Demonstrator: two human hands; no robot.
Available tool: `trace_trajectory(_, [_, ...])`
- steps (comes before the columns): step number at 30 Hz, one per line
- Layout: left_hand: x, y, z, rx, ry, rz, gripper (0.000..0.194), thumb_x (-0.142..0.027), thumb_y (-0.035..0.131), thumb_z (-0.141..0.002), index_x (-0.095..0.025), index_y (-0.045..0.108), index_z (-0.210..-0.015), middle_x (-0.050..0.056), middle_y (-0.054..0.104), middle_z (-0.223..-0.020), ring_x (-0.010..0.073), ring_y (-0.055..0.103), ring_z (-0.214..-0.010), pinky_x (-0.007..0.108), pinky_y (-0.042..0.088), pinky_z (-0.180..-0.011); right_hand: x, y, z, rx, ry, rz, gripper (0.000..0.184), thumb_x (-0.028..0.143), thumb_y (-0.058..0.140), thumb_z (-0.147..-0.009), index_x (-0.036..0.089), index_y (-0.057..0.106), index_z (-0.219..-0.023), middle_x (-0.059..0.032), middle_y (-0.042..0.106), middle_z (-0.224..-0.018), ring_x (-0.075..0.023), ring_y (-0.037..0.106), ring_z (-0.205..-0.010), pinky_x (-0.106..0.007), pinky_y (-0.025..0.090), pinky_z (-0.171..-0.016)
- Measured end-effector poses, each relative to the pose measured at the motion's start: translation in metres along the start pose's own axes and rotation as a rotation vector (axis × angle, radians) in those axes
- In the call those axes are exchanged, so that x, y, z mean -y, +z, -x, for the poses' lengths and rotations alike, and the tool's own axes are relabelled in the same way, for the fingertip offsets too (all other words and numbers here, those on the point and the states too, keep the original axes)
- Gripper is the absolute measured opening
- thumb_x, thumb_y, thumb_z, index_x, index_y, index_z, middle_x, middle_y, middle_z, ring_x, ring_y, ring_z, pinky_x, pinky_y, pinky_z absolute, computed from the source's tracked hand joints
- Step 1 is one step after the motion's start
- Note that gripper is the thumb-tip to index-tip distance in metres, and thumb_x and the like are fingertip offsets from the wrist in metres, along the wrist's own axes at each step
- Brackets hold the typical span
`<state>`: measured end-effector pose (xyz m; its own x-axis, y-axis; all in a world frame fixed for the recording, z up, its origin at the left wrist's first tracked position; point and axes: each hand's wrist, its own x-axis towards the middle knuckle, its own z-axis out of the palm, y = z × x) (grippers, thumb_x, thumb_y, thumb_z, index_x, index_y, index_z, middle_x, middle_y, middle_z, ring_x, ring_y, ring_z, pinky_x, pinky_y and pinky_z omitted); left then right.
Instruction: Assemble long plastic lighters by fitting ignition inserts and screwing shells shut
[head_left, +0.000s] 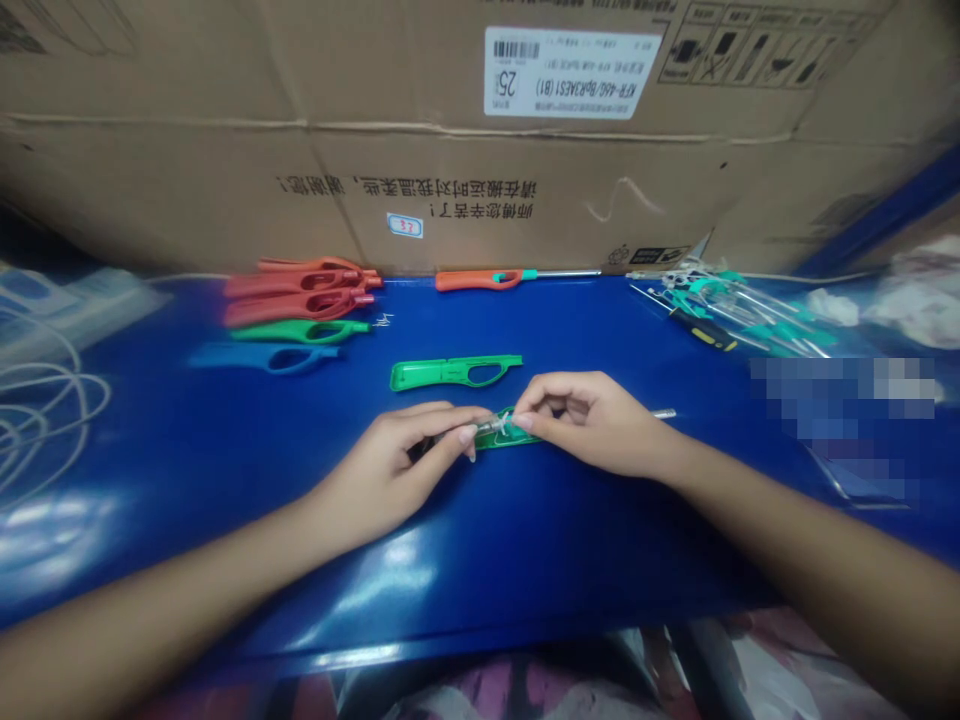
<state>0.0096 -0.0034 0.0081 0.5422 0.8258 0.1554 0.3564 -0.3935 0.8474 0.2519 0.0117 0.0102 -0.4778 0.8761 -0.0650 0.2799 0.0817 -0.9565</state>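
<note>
The counter (pixel 525 560) is glossy blue, light reflecting near its front edge, backed by a cardboard box (pixel 187 170) bearing inverted print and a white label (pixel 572 72). The left hand (pixel 409 445) and right hand (pixel 589 418) grasp a green lighter half-shell (pixel 491 441) and its fittings at mid-counter, nearer the person than a second green half-shell (pixel 421 374). An orange lighter (pixel 469 281) lies beside the box.

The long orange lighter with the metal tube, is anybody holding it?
No, the long orange lighter lies on the shiny blue table, apart from the left hand and right hand.
</note>
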Motion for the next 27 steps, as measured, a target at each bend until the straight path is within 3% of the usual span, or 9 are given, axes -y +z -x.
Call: trace_trajectory(27, [0.0019, 0.0024, 0.0000, 0.018, -0.001, 0.008, 0.026, -0.024, 0.055, -0.100, -0.018, 0.073, -0.119, 0.002, 0.074, -0.090, 0.0134, 0.068, -0.084, 0.024, 0.051, -0.080, -0.0010, 0.0019, -0.0003, 0.001, 0.003, 0.020, 0.018, 0.033, 0.067, -0.086, 0.016, 0.068, -0.083, -0.0015, 0.061, -0.076, -0.0104, 0.050, -0.063, -0.024, 0.040, -0.057])
